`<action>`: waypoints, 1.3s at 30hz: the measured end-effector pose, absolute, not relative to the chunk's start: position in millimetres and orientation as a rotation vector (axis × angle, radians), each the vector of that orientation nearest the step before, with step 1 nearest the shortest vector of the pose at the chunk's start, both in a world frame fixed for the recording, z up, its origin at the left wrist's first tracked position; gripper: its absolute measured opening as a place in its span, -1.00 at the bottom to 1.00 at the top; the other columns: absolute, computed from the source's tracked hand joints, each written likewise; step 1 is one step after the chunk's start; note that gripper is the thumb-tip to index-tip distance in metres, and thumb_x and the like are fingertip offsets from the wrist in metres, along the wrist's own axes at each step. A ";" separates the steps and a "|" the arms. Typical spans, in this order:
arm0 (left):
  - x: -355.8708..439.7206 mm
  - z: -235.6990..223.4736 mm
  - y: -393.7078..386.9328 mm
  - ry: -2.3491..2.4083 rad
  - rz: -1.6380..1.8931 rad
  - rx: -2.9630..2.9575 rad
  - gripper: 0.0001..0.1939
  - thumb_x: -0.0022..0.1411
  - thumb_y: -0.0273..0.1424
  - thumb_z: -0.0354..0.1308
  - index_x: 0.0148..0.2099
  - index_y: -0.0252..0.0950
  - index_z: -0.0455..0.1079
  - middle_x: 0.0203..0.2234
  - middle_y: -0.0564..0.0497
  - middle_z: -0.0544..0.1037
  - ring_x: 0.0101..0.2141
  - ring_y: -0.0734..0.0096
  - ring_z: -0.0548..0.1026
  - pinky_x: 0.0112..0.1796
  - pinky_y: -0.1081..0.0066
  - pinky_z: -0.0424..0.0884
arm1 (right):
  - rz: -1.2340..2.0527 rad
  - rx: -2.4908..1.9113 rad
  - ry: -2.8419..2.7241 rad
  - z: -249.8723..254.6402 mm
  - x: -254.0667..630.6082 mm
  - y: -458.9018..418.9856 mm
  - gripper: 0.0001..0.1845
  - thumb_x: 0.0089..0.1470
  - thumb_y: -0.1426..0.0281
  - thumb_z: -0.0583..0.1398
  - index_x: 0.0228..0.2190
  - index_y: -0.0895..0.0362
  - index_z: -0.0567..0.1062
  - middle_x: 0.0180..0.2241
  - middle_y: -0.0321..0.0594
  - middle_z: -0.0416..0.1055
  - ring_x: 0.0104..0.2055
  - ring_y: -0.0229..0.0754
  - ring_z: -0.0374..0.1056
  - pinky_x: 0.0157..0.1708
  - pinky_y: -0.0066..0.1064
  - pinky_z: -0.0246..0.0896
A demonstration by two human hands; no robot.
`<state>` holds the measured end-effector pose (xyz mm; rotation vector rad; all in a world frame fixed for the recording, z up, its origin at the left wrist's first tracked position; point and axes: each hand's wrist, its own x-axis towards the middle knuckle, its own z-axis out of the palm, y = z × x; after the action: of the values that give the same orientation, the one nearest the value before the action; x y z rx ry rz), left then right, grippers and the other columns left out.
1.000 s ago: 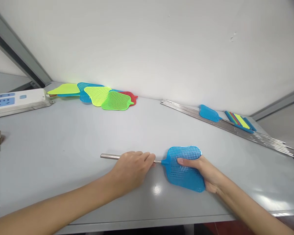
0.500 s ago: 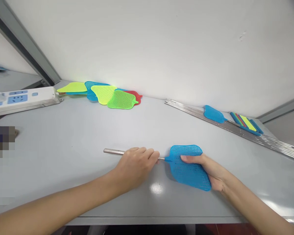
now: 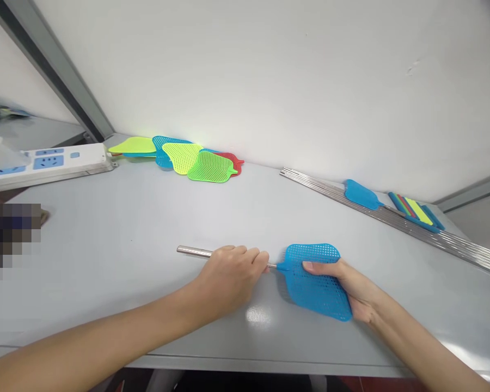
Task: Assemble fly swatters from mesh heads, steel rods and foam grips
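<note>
A blue mesh swatter head lies just above the white table, joined at its neck to a thin metal rod that runs leftward. My right hand grips the head from its right side, thumb on top. My left hand is closed around the rod close to the neck, so the rod's middle is hidden under the fingers.
A pile of green, yellow, blue and red swatter heads lies at the back wall. A bundle of metal rods runs along the right, with another blue head and coloured handles. A white power strip sits at far left.
Both hands keep their grip; the head and rod have barely moved on the table. The view has shifted slightly, with everything drifting a little rightward.
</note>
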<state>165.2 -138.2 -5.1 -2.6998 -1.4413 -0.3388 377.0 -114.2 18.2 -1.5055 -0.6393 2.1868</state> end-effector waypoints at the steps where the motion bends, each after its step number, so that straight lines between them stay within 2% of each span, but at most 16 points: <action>1: 165.2 -5.2 -138.0 -1.452 -0.345 -2.702 -0.84 0.16 -0.51 -0.16 -0.44 -0.27 0.17 -0.63 0.09 0.34 -0.61 0.38 0.32 -0.60 0.37 0.11 | 2.193 -1.502 -0.631 18.7 377.0 -113.6 -0.65 -0.18 0.41 0.23 -0.25 0.16 0.40 -0.25 -0.12 0.42 -0.29 -0.11 0.37 -0.25 -0.29 0.28; 10: 156.6 3.0 -128.9 -1.440 -0.354 -2.763 -0.81 0.21 -0.43 -0.19 -0.30 -0.23 0.25 -0.55 0.09 0.38 -0.53 0.40 0.35 -0.56 0.40 0.12 | 2.279 -1.397 -0.569 21.0 376.3 -107.2 -0.64 -0.13 0.41 0.21 -0.20 0.19 0.38 -0.24 -0.10 0.41 -0.27 -0.13 0.37 -0.25 -0.33 0.27; 14: 154.2 6.1 -125.7 -1.487 -0.424 -2.807 -0.68 0.26 -0.28 -0.28 -0.32 -0.25 0.27 -0.53 0.08 0.41 -0.50 0.43 0.38 -0.54 0.42 0.13 | 2.281 -1.338 -0.605 23.6 374.5 -105.1 -0.67 -0.11 0.43 0.19 -0.22 0.19 0.39 -0.27 -0.12 0.42 -0.26 -0.12 0.37 -0.24 -0.30 0.26; 20: 149.7 5.2 -122.2 -1.566 -0.463 -2.800 -0.65 0.25 -0.21 -0.28 -0.33 -0.25 0.26 -0.51 0.10 0.42 -0.47 0.45 0.39 -0.54 0.43 0.09 | 2.231 -1.306 -0.727 25.8 367.3 -101.8 -0.69 -0.14 0.45 0.21 -0.25 0.19 0.41 -0.33 -0.14 0.43 -0.31 -0.13 0.37 -0.23 -0.26 0.26; 25: 149.2 5.6 -122.3 -1.567 -0.487 -2.811 -0.65 0.26 -0.23 -0.30 -0.32 -0.25 0.25 -0.51 0.10 0.42 -0.46 0.46 0.40 -0.54 0.45 0.09 | 2.124 -1.342 -0.847 30.7 366.2 -101.4 -0.69 -0.17 0.42 0.23 -0.28 0.18 0.42 -0.35 -0.14 0.44 -0.35 -0.12 0.38 -0.29 -0.24 0.28; 32: 148.7 7.6 -122.2 -1.515 -0.422 -2.780 -0.64 0.27 -0.25 -0.31 -0.34 -0.26 0.26 -0.55 0.08 0.42 -0.51 0.47 0.38 -0.59 0.47 0.04 | 2.046 -1.331 -0.997 43.6 359.5 -99.4 -0.64 -0.22 0.38 0.26 -0.27 0.16 0.42 -0.26 -0.10 0.42 -0.26 -0.05 0.36 -0.24 -0.20 0.26; 39: 150.1 10.4 -123.4 -1.554 -0.254 -2.762 -0.67 0.27 -0.29 -0.31 -0.35 -0.29 0.22 -0.57 0.08 0.42 -0.57 0.44 0.38 -0.63 0.46 -0.01 | 1.962 -1.334 -1.110 40.5 353.8 -94.2 -0.64 -0.26 0.38 0.28 -0.31 0.16 0.44 -0.30 -0.13 0.44 -0.27 -0.05 0.36 -0.22 -0.17 0.25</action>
<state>150.1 -123.4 10.4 -2.7615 -1.5536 -0.2544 353.8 -94.2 40.5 -1.3336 -1.1105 1.9623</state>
